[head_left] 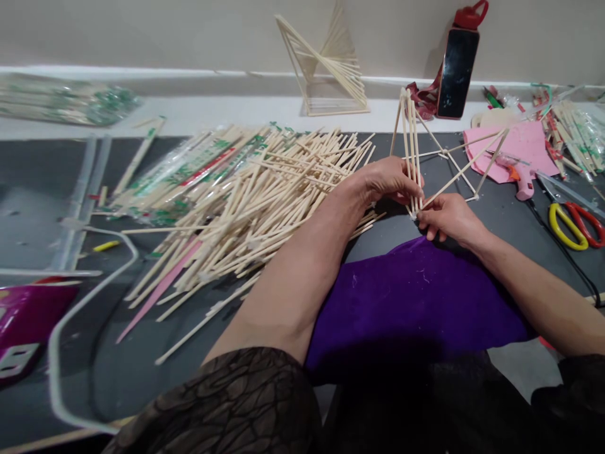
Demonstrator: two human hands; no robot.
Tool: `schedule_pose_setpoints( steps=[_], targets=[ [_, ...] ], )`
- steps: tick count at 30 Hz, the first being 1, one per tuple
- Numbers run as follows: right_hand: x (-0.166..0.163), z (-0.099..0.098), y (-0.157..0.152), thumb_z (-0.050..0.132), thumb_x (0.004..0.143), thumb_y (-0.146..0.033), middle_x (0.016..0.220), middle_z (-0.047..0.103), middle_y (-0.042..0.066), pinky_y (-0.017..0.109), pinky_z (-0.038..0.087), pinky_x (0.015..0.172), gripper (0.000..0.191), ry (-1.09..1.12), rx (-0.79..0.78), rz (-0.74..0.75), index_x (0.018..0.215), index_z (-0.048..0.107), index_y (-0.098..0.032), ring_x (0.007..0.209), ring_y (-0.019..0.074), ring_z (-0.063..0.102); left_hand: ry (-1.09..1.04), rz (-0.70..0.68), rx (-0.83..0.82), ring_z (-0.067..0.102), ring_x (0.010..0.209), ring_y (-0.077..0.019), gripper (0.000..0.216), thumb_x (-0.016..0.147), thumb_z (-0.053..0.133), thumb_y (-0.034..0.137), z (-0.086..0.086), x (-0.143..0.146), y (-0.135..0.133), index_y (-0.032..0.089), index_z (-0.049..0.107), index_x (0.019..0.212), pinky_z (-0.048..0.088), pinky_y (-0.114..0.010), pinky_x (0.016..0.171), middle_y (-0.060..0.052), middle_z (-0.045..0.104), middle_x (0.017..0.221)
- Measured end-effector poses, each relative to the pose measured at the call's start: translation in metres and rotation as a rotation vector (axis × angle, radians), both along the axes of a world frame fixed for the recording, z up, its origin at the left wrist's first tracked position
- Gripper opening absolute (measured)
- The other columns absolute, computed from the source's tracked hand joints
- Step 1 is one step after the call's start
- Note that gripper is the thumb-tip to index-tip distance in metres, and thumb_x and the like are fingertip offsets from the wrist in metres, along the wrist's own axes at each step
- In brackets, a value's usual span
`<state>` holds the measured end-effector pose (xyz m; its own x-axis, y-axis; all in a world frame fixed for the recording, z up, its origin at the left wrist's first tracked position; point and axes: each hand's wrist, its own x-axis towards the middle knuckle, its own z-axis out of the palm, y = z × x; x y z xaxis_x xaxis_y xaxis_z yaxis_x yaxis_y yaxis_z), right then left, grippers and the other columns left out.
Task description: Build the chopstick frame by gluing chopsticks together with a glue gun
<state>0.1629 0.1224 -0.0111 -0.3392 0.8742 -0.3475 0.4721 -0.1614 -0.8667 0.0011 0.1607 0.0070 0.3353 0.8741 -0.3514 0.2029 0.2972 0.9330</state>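
A frame of thin wooden sticks [454, 165], joined at whitish corners, stands on the grey table in front of me. My left hand [393, 178] pinches the upright sticks on its near left side, close to the bottom. Low at the same near corner, the fingers of my right hand [449, 217] are closed on the frame, and the fingertips of both hands almost meet. Left of my hands lies a large heap of loose wooden sticks [283, 189]. A purple cloth [406, 296] spreads below my wrists at the table edge.
At the back stands a twisted stick model [331, 69]. A phone [457, 74] leans against a red-capped bottle [470, 15]. To the right are pink paper [534, 145], a pink glue gun [524, 180] with its cord and scissors [567, 226]. Plastic-wrapped sticks [184, 167] and a white cable [57, 353] lie left.
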Motion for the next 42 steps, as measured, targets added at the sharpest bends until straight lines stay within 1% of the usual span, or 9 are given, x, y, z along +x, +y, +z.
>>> schedule_pose_setpoints(
  steps=[3, 8, 17, 23, 27, 34, 39, 42],
  targets=[
    [0.0005, -0.0003, -0.0005, 0.057, 0.085, -0.007, 0.064, 0.065, 0.001, 0.015, 0.037, 0.03, 0.008, 0.014, 0.002, -0.01, 0.08, 0.061, -0.012, 0.04, 0.006, 0.057, 0.004, 0.001, 0.004, 0.057, 0.054, -0.0102, 0.02, 0.059, 0.07, 0.0, -0.0002, -0.0004, 0.0003, 0.013, 0.057, 0.064, 0.043, -0.028, 0.063, 0.003, 0.058, 0.054],
    [0.0004, -0.0021, 0.0, 0.052, 0.091, -0.01, 0.063, 0.064, 0.001, 0.015, 0.036, 0.029, 0.016, 0.035, -0.006, -0.019, 0.076, 0.058, -0.013, 0.039, 0.0059, 0.057, 0.015, -0.002, 0.02, 0.056, 0.052, -0.0088, 0.02, 0.058, 0.071, 0.0, -0.0013, -0.0012, 0.0019, 0.013, 0.058, 0.065, 0.043, -0.027, 0.061, 0.003, 0.058, 0.053],
    [0.0011, -0.0027, 0.0004, 0.053, 0.09, -0.009, 0.062, 0.064, -0.001, 0.015, 0.035, 0.029, 0.015, 0.026, 0.01, -0.017, 0.077, 0.057, -0.014, 0.039, 0.0059, 0.057, 0.025, 0.022, 0.017, 0.056, 0.053, -0.0103, 0.02, 0.061, 0.069, -0.002, 0.0004, 0.0012, 0.0006, 0.013, 0.057, 0.063, 0.044, -0.029, 0.064, 0.002, 0.057, 0.054],
    [0.0005, -0.0027, 0.0, 0.052, 0.09, -0.007, 0.062, 0.063, -0.001, 0.014, 0.036, 0.029, 0.015, 0.02, 0.01, -0.011, 0.077, 0.058, -0.013, 0.039, 0.0059, 0.057, 0.028, 0.036, 0.015, 0.057, 0.053, -0.0088, 0.02, 0.062, 0.07, -0.003, 0.0012, 0.0018, 0.0001, 0.013, 0.058, 0.065, 0.044, -0.027, 0.063, 0.003, 0.057, 0.054],
    [0.0008, -0.0032, 0.0006, 0.051, 0.09, -0.007, 0.062, 0.063, 0.0, 0.015, 0.036, 0.028, 0.016, 0.035, 0.012, -0.005, 0.077, 0.057, -0.014, 0.039, 0.0067, 0.058, 0.029, 0.041, 0.017, 0.056, 0.051, -0.009, 0.019, 0.064, 0.068, -0.004, 0.0024, 0.0025, -0.0012, 0.012, 0.058, 0.064, 0.044, -0.028, 0.062, 0.003, 0.057, 0.053],
    [0.0004, -0.0019, 0.0003, 0.053, 0.089, -0.008, 0.062, 0.063, -0.001, 0.015, 0.037, 0.029, 0.014, 0.012, 0.022, 0.003, 0.077, 0.058, -0.013, 0.039, 0.0064, 0.057, 0.019, 0.024, 0.016, 0.057, 0.052, -0.0091, 0.019, 0.063, 0.07, -0.002, -0.0003, 0.0013, -0.0002, 0.013, 0.058, 0.064, 0.043, -0.027, 0.062, 0.003, 0.057, 0.053],
    [-0.0004, -0.0027, 0.0011, 0.051, 0.09, -0.007, 0.062, 0.063, 0.0, 0.015, 0.036, 0.029, 0.017, 0.012, 0.018, -0.001, 0.075, 0.057, -0.014, 0.039, 0.0067, 0.058, 0.011, 0.015, 0.015, 0.056, 0.052, -0.0087, 0.02, 0.06, 0.071, -0.002, -0.0015, 0.0011, 0.0006, 0.013, 0.058, 0.063, 0.042, -0.025, 0.059, 0.003, 0.057, 0.053],
    [0.0, -0.0038, 0.0015, 0.051, 0.09, -0.006, 0.062, 0.064, 0.0, 0.015, 0.035, 0.029, 0.018, 0.013, 0.018, 0.0, 0.075, 0.057, -0.014, 0.039, 0.006, 0.057, 0.002, 0.017, 0.012, 0.055, 0.052, -0.0084, 0.02, 0.061, 0.07, -0.002, -0.0011, 0.0014, 0.0003, 0.013, 0.058, 0.062, 0.042, -0.026, 0.061, 0.003, 0.057, 0.053]
  ],
)
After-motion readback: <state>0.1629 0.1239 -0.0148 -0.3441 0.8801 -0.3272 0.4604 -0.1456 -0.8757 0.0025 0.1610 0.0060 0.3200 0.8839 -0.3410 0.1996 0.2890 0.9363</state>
